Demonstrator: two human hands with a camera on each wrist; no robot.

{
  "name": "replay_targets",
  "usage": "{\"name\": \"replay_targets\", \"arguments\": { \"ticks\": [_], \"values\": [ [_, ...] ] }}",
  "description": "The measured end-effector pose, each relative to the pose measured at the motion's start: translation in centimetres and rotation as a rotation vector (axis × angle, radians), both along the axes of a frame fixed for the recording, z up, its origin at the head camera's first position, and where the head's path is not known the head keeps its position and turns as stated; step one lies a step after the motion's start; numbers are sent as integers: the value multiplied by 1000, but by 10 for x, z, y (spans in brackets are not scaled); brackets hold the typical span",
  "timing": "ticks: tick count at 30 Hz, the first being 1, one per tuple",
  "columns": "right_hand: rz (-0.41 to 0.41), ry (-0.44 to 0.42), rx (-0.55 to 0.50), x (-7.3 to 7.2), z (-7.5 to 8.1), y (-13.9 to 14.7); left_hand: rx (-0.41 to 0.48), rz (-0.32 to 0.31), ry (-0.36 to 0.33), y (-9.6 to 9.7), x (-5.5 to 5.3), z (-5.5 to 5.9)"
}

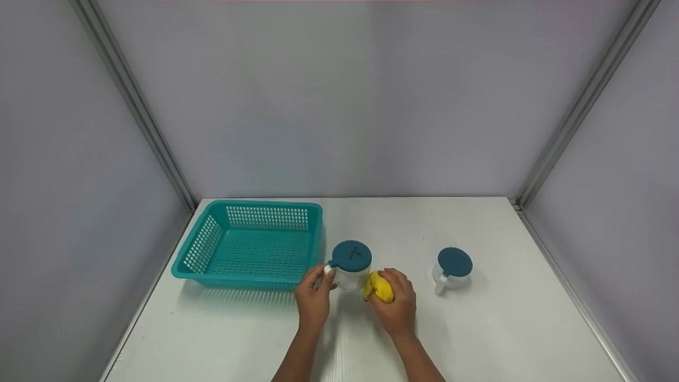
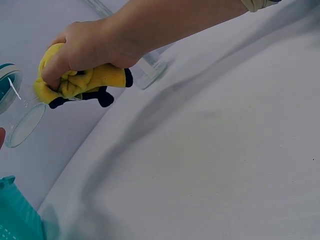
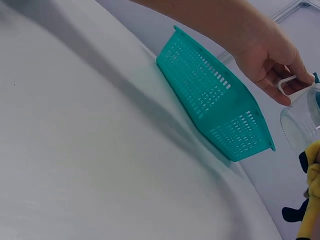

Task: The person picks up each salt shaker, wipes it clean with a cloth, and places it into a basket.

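Note:
My left hand pinches the white handle of a clear mug with a blue lid; a dark mark shows on the lid. In the right wrist view the fingers curl at the handle, and the mug is raised over the table. Bunched in my right hand is a yellow cloth with black edging, right against the mug's right side. The left wrist view shows this cloth hanging below the right fingers, beside the mug's clear wall.
A teal plastic basket with perforated walls stands on the white table, left of the held mug. A second lidded mug stands to the right, its handle toward the front. Grey panels enclose the table's back and sides.

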State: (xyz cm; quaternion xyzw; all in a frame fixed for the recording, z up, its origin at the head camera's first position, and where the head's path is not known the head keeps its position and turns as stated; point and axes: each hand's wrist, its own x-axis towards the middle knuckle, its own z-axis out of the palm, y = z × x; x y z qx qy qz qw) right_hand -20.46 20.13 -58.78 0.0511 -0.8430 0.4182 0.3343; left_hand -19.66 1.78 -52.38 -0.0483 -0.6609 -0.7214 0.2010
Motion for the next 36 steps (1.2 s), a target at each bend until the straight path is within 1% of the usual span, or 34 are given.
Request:
{"name": "replay_targets", "arguments": {
  "ticks": [7,13,17,21,25,30,36],
  "values": [
    [-7,-32,-9,-1,-4,2,16,-11,22,0,0,1],
    [-21,-60,-29,-2,-6,4,8,-21,1,0,0,2],
    [-13,-94,-82,-2,-6,6,16,-43,-29,0,0,1],
    [8,-126,-149,-1,-2,7,23,-69,-40,-1,0,2],
    [41,-119,-184,-2,0,8,21,-88,-34,-2,-1,3],
    [82,-96,-214,-2,3,10,20,-106,-53,-3,0,3],
    [104,-94,-285,0,14,10,10,-108,-64,-3,1,0]
  ]
}}
